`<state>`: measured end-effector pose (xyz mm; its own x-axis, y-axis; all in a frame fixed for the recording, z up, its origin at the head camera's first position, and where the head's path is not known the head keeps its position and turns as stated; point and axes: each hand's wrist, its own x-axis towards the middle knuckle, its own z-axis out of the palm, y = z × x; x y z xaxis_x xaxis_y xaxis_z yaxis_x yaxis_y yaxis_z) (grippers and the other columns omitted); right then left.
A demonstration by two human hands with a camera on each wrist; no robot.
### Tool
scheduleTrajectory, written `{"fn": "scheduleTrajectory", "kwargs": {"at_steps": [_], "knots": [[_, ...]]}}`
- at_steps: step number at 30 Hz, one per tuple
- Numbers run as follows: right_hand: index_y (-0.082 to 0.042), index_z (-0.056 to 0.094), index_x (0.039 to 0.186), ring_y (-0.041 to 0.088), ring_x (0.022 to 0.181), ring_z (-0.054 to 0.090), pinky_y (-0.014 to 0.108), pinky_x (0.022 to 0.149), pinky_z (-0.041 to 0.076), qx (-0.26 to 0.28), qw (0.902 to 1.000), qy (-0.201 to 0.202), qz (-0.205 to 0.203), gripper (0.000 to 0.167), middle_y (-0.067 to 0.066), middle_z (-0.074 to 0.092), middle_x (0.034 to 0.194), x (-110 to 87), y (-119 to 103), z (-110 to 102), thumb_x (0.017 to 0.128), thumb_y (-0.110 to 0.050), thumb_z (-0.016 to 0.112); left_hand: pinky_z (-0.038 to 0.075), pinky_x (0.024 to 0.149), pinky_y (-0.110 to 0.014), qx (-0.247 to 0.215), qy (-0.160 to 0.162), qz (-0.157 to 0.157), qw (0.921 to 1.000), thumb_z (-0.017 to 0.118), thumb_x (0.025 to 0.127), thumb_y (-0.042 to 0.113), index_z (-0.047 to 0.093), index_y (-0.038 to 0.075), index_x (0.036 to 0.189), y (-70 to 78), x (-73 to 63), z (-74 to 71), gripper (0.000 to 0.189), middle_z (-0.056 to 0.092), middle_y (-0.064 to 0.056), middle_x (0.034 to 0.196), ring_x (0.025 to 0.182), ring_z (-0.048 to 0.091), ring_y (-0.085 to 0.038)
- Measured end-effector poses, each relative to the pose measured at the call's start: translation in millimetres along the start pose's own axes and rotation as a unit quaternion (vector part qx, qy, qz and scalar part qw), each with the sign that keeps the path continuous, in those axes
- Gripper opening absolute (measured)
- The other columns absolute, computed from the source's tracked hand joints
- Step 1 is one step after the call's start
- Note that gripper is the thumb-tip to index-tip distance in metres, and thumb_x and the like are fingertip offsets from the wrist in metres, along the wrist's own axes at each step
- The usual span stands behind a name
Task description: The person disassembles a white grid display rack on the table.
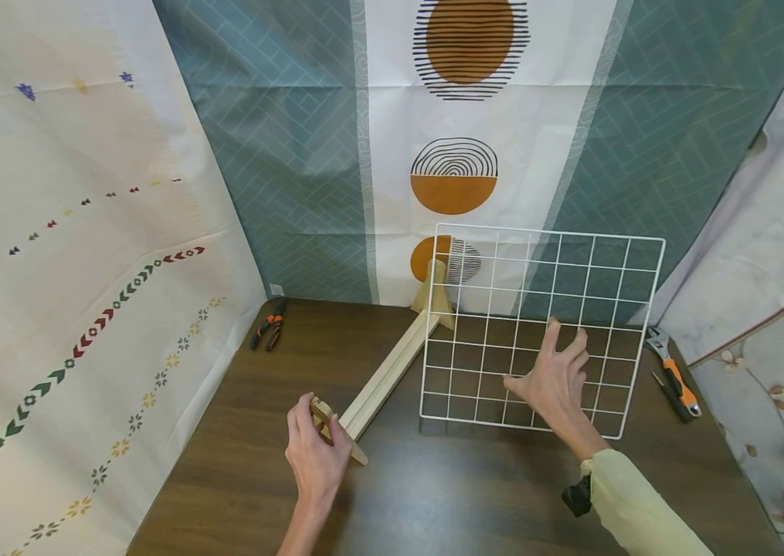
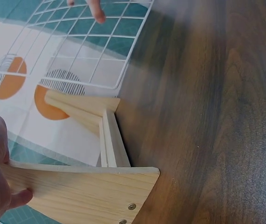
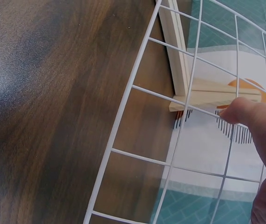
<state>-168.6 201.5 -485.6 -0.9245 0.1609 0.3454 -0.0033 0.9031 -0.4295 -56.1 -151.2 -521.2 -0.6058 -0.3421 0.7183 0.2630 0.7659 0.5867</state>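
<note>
A pale wooden stand [image 1: 392,371] lies across the table, with a long grooved rail between two flared end pieces. My left hand [image 1: 318,455] grips the top of the near end piece [image 2: 86,186], which has two screw heads low on its face. The far end piece [image 1: 442,297] stands close to the back wall. With fingers spread, my right hand [image 1: 554,382] holds a white wire grid panel [image 1: 551,232], its thumb on a wire in the right wrist view. The panel is tilted upright, and its left edge overlaps the far end piece in the head view.
Pliers with orange and black handles [image 1: 277,310] lie at the table's back left. An adjustable wrench [image 1: 674,378] and a thin dark-handled tool [image 1: 677,401] lie along the right edge. Patterned cloth hangs behind and on both sides of the brown table [image 1: 225,448].
</note>
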Motion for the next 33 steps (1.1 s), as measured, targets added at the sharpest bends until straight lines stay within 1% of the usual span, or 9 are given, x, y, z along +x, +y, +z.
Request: {"fn": "scheduleTrajectory", "kwargs": {"at_steps": [6,11,15,18,23,33], "knots": [[-0.005,0.013,0.150,0.063,0.115,0.032,0.067,0.065,0.044,-0.002,0.9999,-0.011,0.004,0.135,0.040,0.004,0.148,-0.7,-1,2,0.051,-0.039,0.098,0.056,0.050,-0.043,0.011,0.005,0.001,0.9999,0.070,0.073,-0.008,0.053,-0.007,0.125,1.9,-3.3,-2.8,0.055,0.056,-0.024,0.102,0.070,0.065,-0.034],[-0.005,0.012,0.151,0.064,0.115,0.032,0.068,0.066,0.044,-0.005,0.9998,-0.021,0.005,0.136,0.041,0.004,0.148,-1.5,-3,2,0.051,-0.039,0.098,0.056,0.049,-0.042,0.019,0.002,-0.006,0.9998,0.071,0.075,-0.005,0.052,-0.007,0.125,2.6,-6.4,-4.6,0.053,0.055,-0.025,0.103,0.069,0.065,-0.034],[-0.005,0.012,0.151,0.063,0.116,0.032,0.068,0.068,0.044,-0.003,0.9993,-0.035,0.012,0.136,0.040,0.004,0.148,-2.6,-4,2,0.052,-0.039,0.097,0.055,0.047,-0.041,0.027,0.008,-0.005,0.9996,0.072,0.075,-0.005,0.053,-0.008,0.124,3.8,-7.6,-5.8,0.053,0.055,-0.025,0.102,0.066,0.064,-0.035],[-0.005,0.011,0.151,0.064,0.116,0.031,0.069,0.069,0.044,0.001,0.9991,-0.040,0.015,0.135,0.041,0.003,0.148,-3.2,-5,3,0.052,-0.039,0.097,0.054,0.046,-0.039,0.034,0.015,-0.002,0.9993,0.073,0.073,-0.006,0.053,-0.008,0.123,4.5,-8.6,-6.1,0.053,0.056,-0.025,0.101,0.064,0.063,-0.033],[-0.005,0.011,0.151,0.064,0.116,0.031,0.070,0.071,0.044,0.003,0.9987,-0.047,0.018,0.135,0.041,0.002,0.148,-4.1,-5,5,0.052,-0.038,0.097,0.054,0.046,-0.037,0.033,0.014,-0.004,0.9993,0.073,0.075,-0.004,0.054,-0.008,0.123,5.7,-9.2,-7.0,0.052,0.056,-0.023,0.100,0.060,0.063,-0.029],[-0.005,0.011,0.151,0.065,0.117,0.030,0.072,0.074,0.043,0.001,0.9981,-0.057,0.020,0.135,0.042,0.002,0.147,-5.9,-6,7,0.053,-0.038,0.097,0.054,0.044,-0.035,0.031,0.015,-0.003,0.9994,0.074,0.075,-0.003,0.054,-0.008,0.121,6.2,-11.7,-9.3,0.050,0.056,-0.024,0.099,0.056,0.064,-0.027]]}}
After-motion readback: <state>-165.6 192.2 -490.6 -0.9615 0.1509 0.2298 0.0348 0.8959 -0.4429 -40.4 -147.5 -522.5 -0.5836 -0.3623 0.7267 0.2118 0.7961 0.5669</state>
